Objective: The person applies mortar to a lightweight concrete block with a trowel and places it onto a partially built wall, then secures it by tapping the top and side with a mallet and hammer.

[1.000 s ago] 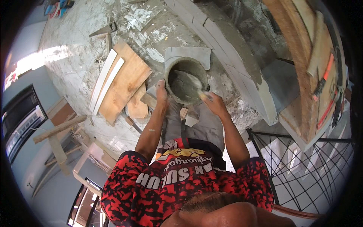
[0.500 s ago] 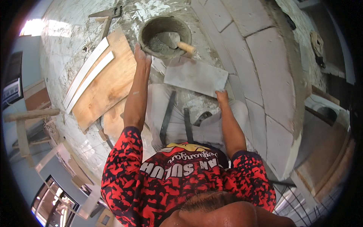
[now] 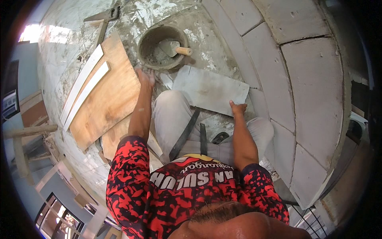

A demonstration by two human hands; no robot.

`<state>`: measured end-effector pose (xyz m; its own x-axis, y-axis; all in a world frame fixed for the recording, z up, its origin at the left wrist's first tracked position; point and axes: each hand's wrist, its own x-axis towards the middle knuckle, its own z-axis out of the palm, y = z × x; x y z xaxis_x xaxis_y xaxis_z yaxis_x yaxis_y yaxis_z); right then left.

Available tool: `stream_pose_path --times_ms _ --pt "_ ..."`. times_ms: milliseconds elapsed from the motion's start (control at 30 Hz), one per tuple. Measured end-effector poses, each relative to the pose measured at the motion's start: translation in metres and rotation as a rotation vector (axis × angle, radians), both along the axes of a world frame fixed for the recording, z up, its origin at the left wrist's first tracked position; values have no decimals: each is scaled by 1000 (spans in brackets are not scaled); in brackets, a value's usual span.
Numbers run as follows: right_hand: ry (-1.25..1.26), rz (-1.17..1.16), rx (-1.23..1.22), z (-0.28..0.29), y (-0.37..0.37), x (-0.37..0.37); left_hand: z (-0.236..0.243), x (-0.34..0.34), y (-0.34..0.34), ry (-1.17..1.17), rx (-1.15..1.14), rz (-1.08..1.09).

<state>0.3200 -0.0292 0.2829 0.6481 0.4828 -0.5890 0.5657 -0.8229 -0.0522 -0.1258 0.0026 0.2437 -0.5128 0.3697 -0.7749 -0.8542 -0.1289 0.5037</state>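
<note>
My left hand (image 3: 146, 77) is open, fingers apart, just below the dark mortar bucket (image 3: 147, 51). A trowel (image 3: 182, 51) with a wooden handle rests in the bucket on grey mortar. My right hand (image 3: 238, 107) grips the lower right edge of a grey rectangular panel (image 3: 211, 87), which lies at a slant below and right of the bucket, between my knees and the block structure.
A curved structure of grey blocks (image 3: 310, 95) rises on the right. Plywood sheets (image 3: 99, 103) with white curved strips (image 3: 87, 91) lie to my left. A handsaw (image 3: 111, 15) is farther ahead. Wooden pieces (image 3: 32, 131) stand at far left.
My right hand has left the trowel and taken hold of the panel. The bucket has moved forward and left, and my left hand has come away from it. My view has shifted too.
</note>
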Motion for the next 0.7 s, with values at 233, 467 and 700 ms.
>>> stream_pose_path --times_ms 233,467,700 --pt "122 -42 78 91 -5 22 105 90 -117 445 -360 -1594" --pt "278 -110 122 184 -12 41 226 99 -77 404 -455 -1458" --pt "449 108 296 350 25 3 262 32 -35 473 -355 -1661"
